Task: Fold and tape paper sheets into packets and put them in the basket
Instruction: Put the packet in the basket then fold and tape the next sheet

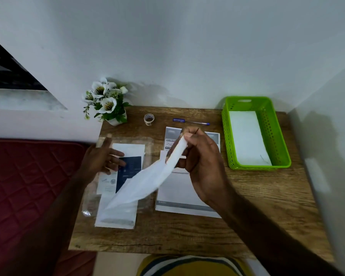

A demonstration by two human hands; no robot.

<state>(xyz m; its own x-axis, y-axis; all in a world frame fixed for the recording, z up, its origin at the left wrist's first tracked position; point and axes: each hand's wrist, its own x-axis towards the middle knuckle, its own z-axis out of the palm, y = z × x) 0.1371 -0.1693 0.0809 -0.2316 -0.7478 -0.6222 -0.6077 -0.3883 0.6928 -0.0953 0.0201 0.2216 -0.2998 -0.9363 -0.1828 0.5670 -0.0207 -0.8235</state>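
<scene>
My right hand (202, 162) pinches one end of a folded white paper strip (145, 180) and holds it above the wooden table (187, 234); the strip slants down to the left. My left hand (103, 156) hovers with fingers spread over a clear plastic sleeve (88, 198) that holds printed sheets, with a piece of tape stuck to one fingertip. A stack of printed paper sheets (179, 196) lies under my right hand. At the back right stands the green basket (281, 148) with a white folded packet (247, 138) inside it.
A tape roll (149, 118) and a blue pen (190, 121) lie near the wall. A pot of white flowers (106, 102) stands at the table's back left corner. A red quilted mattress (28, 188) lies to the left of the table.
</scene>
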